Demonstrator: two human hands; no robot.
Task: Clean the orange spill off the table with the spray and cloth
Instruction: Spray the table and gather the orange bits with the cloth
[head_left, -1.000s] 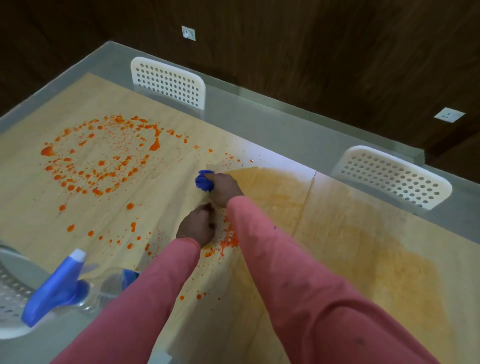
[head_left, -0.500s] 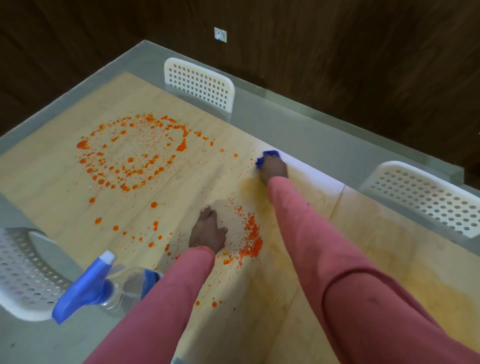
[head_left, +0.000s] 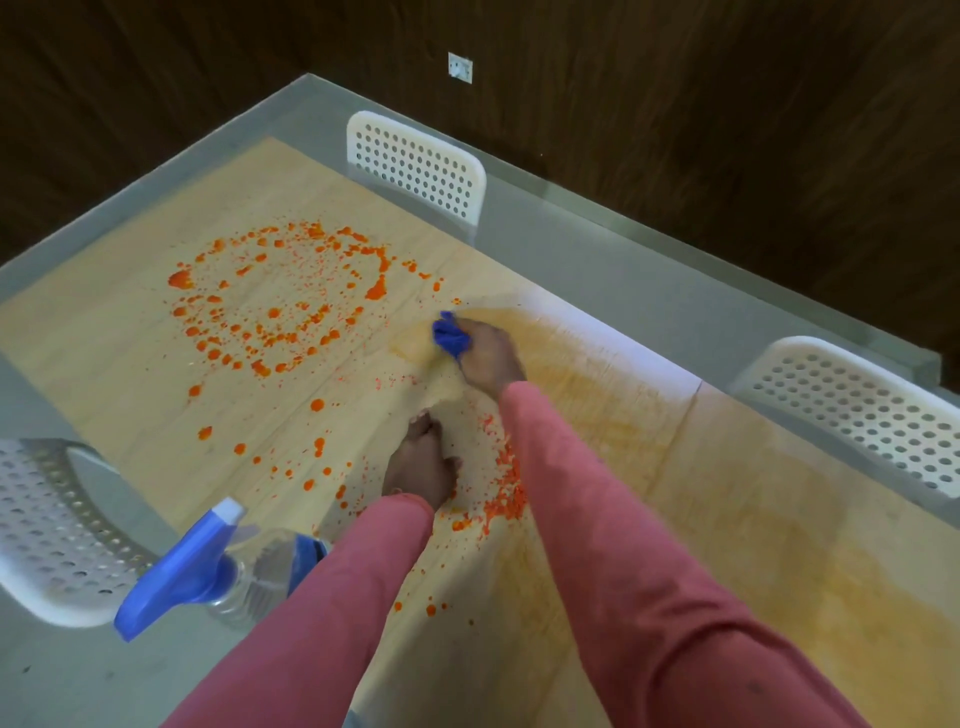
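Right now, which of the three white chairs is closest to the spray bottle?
The chair at the near left edge of the table. The spray bottle lies right beside it; the other two chairs stand along the far side.

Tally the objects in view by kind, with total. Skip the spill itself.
Chairs: 3
Spray bottle: 1
Cloth: 1, in the right hand
Table: 1
Wall sockets: 1
Total: 7
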